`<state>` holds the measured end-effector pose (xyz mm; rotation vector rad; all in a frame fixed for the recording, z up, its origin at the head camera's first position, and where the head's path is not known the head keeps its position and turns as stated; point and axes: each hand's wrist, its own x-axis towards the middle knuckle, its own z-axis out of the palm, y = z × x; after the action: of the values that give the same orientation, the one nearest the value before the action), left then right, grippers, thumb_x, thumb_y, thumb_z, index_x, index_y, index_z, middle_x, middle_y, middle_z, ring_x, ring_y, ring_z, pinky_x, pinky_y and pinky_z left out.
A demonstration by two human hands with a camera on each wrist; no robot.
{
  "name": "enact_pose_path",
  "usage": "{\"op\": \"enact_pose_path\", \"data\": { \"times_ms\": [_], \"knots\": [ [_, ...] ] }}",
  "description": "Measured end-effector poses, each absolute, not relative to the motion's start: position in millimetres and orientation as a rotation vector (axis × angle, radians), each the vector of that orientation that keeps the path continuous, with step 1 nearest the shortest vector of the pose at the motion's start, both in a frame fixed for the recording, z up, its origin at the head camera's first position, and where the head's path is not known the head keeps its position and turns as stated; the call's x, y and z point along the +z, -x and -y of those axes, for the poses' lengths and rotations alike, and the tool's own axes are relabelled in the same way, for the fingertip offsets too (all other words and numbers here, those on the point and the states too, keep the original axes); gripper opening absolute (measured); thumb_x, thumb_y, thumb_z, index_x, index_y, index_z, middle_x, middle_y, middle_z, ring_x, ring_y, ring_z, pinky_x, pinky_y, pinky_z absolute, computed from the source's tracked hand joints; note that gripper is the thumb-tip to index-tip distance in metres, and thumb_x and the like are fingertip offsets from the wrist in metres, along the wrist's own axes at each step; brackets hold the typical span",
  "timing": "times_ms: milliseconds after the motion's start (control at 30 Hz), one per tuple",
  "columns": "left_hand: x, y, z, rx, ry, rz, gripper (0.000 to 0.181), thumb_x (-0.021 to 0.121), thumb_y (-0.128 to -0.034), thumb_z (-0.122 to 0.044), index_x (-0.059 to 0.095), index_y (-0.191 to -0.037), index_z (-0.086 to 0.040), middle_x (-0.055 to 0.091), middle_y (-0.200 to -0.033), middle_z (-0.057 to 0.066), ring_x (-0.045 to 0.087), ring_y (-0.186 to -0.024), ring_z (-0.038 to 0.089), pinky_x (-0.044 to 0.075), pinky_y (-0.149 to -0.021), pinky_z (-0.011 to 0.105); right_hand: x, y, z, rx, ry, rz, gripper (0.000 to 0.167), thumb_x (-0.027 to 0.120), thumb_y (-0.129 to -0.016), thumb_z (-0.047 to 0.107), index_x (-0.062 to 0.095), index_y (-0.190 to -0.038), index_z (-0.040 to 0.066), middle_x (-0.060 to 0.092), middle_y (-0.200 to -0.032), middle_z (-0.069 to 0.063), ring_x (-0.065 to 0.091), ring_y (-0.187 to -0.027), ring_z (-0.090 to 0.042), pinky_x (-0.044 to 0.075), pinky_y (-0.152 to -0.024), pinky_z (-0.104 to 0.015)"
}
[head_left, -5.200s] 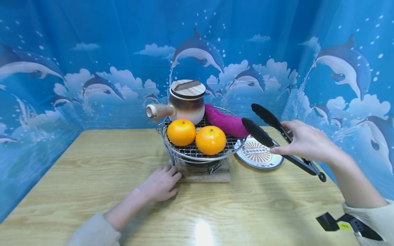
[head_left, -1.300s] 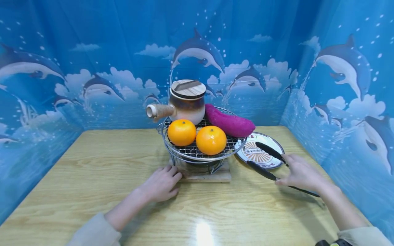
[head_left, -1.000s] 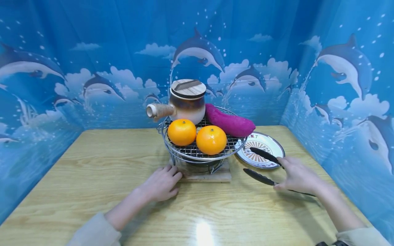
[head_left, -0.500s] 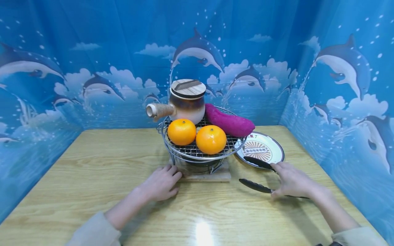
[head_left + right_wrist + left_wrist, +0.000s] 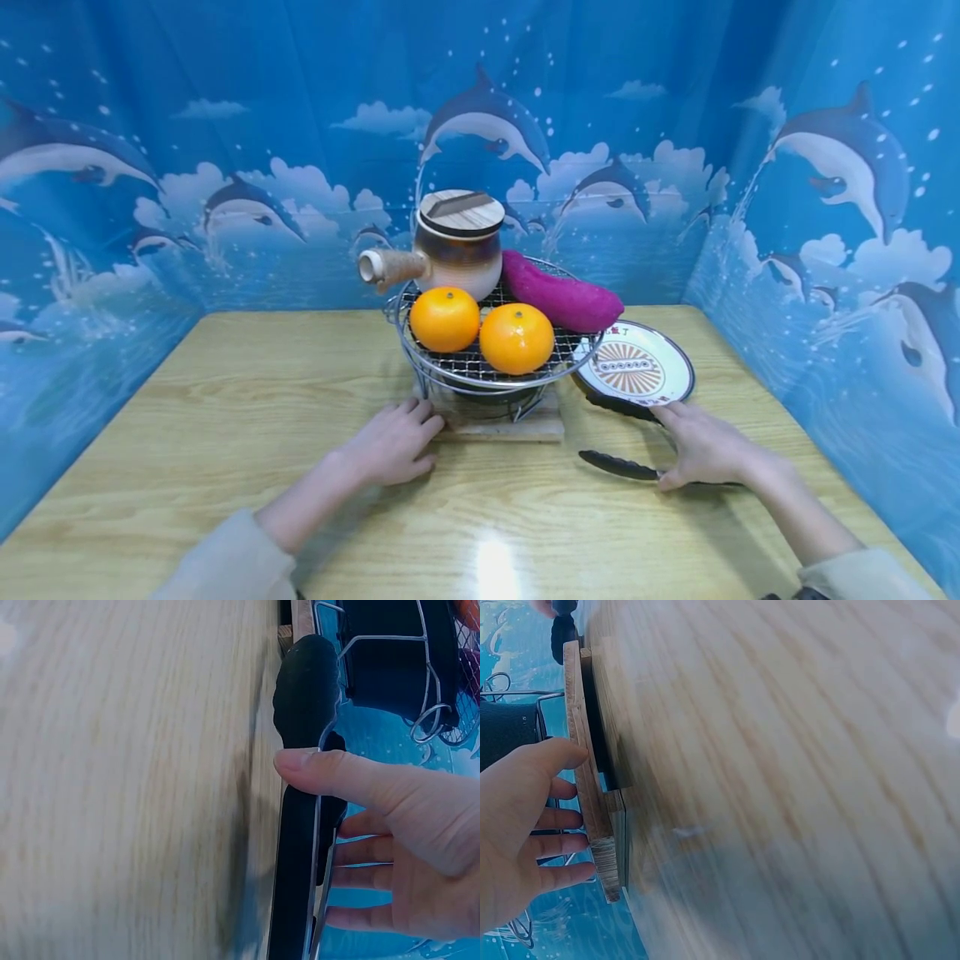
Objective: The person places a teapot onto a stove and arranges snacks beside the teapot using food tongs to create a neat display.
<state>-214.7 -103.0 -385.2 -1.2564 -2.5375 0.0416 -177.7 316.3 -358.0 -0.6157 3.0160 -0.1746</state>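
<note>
My right hand (image 5: 707, 448) holds black-tipped tongs (image 5: 617, 465) low over the table, just in front of the plate. In the right wrist view the thumb lies on one arm of the tongs (image 5: 306, 694) and the fingers reach the other; the tongs' ends are spread and hold nothing. My left hand (image 5: 392, 443) rests at the near left corner of a wooden board (image 5: 502, 431) under the grill stand. In the left wrist view its relaxed fingertips and thumb touch the board's edge (image 5: 592, 780). Beyond the tongs lies a white plate (image 5: 667, 362) with an orange sunburst print.
On the round wire grill (image 5: 480, 367) sit two oranges (image 5: 445, 320), a purple sweet potato (image 5: 566, 298) jutting past the right rim, and a lidded clay pot (image 5: 461, 262) with its handle (image 5: 393, 267) pointing left. A dolphin-print curtain (image 5: 300, 100) encloses the wooden table (image 5: 225, 400).
My right hand has brought the tongs down from beside the sweet potato, past the plate, toward the table's front. The left hand, the grill and the food on it stay put.
</note>
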Motion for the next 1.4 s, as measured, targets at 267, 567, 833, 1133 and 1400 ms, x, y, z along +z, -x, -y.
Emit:
{"op": "enact_pose_path", "data": {
  "times_ms": [267,567,833,1133,1400],
  "knots": [
    [-381,212,102,0.034,1.262,2.573,0.026,0.065,-0.078,-0.029,0.056,-0.093,-0.01,0.051,-0.089,0.005,0.05,-0.081,0.022,0.044,-0.061,0.035,-361,178,-315,-0.141,0.59,-2.987,0.107,0.083,-0.052,0.046,0.04,-0.129,-0.013,0.041,-0.13,-0.033,0.039,-0.119,-0.05,0.037,-0.09,-0.059],
    [-379,211,102,0.03,1.261,2.583,0.026,0.065,-0.0783,-0.029,0.057,-0.093,-0.009,0.051,-0.089,0.005,0.05,-0.081,0.022,0.045,-0.063,0.035,-363,179,-312,-0.125,0.6,-2.968,0.105,0.083,-0.052,0.044,0.04,-0.129,-0.014,0.043,-0.128,-0.033,0.04,-0.117,-0.05,0.036,-0.091,-0.058],
    [-378,210,102,0.017,1.272,2.561,0.026,0.066,-0.0772,-0.028,0.056,-0.091,-0.009,0.05,-0.086,0.004,0.05,-0.078,0.022,0.044,-0.059,0.034,-363,180,-310,-0.112,0.619,-2.969,0.103,0.083,-0.052,0.041,0.041,-0.129,-0.014,0.042,-0.128,-0.034,0.04,-0.117,-0.05,0.036,-0.091,-0.058],
    [-377,209,102,0.037,1.274,2.58,0.026,0.065,-0.0788,-0.029,0.056,-0.092,-0.009,0.051,-0.087,0.005,0.05,-0.079,0.022,0.044,-0.061,0.035,-361,181,-307,-0.116,0.605,-2.947,0.103,0.082,-0.054,0.044,0.04,-0.13,-0.012,0.039,-0.13,-0.036,0.037,-0.119,-0.051,0.035,-0.092,-0.059],
    [-377,210,102,0.046,1.268,2.596,0.026,0.065,-0.0791,-0.03,0.057,-0.094,-0.009,0.052,-0.089,0.005,0.051,-0.081,0.022,0.045,-0.064,0.036,-363,181,-306,-0.149,0.556,-2.943,0.109,0.081,-0.054,0.053,0.039,-0.133,-0.009,0.036,-0.133,-0.036,0.035,-0.12,-0.052,0.035,-0.088,-0.063]
  ]
}}
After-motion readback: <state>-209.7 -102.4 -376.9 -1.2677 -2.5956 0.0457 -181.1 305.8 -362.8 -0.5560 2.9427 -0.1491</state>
